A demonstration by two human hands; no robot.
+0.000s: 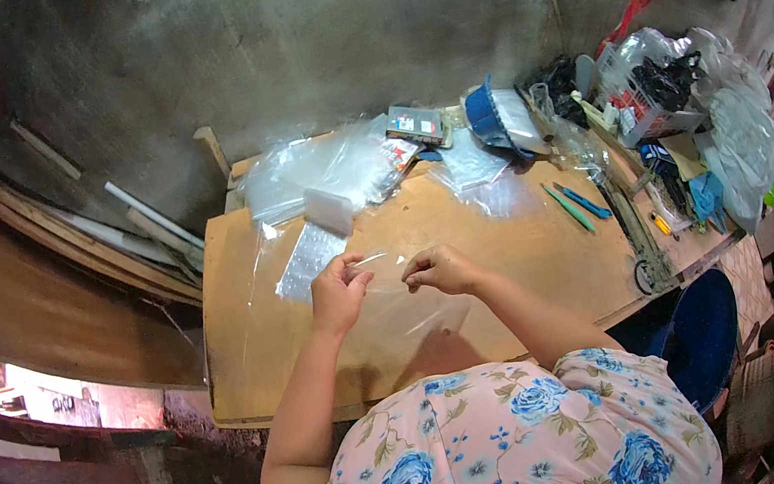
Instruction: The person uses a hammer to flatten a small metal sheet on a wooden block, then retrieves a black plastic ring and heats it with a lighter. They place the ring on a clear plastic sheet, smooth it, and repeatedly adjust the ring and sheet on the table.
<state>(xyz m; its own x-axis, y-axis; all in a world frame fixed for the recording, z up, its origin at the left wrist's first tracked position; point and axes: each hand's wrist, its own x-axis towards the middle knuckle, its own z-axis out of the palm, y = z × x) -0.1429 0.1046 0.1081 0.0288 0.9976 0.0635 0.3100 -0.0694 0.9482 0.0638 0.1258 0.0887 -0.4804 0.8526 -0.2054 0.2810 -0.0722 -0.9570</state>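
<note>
Above the wooden tabletop, my left hand pinches the edge of a piece of clear plastic film, which spreads faintly below and between my hands. My right hand is a little apart from it, fingertips pressed together; what they hold, if anything, is too small to make out. A tiny white scrap shows beside those fingertips. Just beyond my left hand lie a flat translucent sheet with small marks and a clear block-like packet.
Clear plastic bags are heaped at the table's back, beside a small dark box and a blue container. A green tool and a blue one lie at right. Beyond them stands a cluttered white basket; a blue chair is near right.
</note>
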